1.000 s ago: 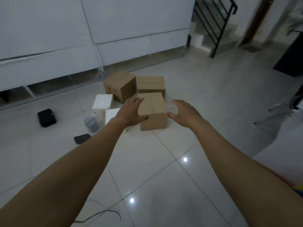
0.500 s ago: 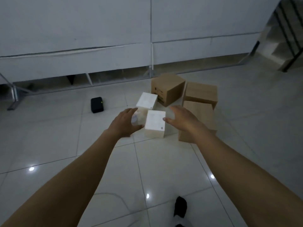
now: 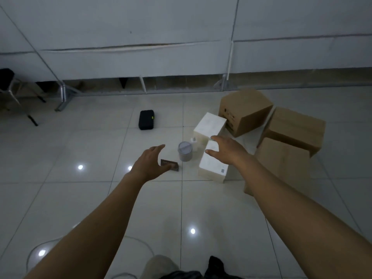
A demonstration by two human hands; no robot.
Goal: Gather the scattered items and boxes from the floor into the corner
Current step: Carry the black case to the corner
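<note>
Left hand (image 3: 150,165) swung out beside grey can (image 3: 185,151), right hand (image 3: 227,151) above near white box (image 3: 211,168), both spread empty mid-reach; next, grip one.

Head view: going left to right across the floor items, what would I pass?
Black case → flat dark card → grey canister → nearer white box → tilted cardboard box → rightmost cardboard box. Left out for overlap: the farther white box and the nearest cardboard box.

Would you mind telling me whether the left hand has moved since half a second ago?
Yes. The left hand has moved left, away from the near white box, and is now over the dark card.
</note>
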